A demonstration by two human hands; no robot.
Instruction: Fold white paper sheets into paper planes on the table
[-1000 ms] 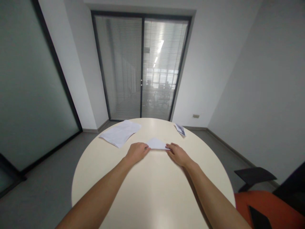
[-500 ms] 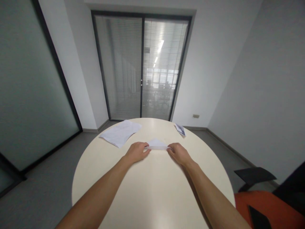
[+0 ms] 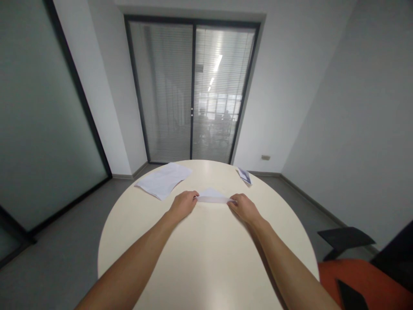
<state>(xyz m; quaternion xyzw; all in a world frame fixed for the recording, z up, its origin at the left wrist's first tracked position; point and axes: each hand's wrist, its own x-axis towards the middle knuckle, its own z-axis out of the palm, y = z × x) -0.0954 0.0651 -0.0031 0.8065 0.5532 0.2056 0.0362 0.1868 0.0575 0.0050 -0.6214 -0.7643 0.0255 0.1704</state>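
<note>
A folded sheet of white paper (image 3: 212, 196) is between my hands, with a triangular top and a straight strip along its near edge. My left hand (image 3: 183, 205) pinches the strip's left end, fingers closed. At the opposite end, my right hand (image 3: 243, 207) grips the paper between thumb and fingers. Both hands are low over the round cream table (image 3: 200, 258). Fingertips cover the two ends of the paper.
White sheets of paper (image 3: 164, 180) lie at the table's far left. A small folded paper piece (image 3: 244, 175) rests near the far right edge. An orange chair (image 3: 371, 280) with black armrests stands at the right, close to the table.
My left hand has shifted slightly left and up along the paper's edge, its thumb drawn back so more of the strip shows. My right hand has barely moved.
</note>
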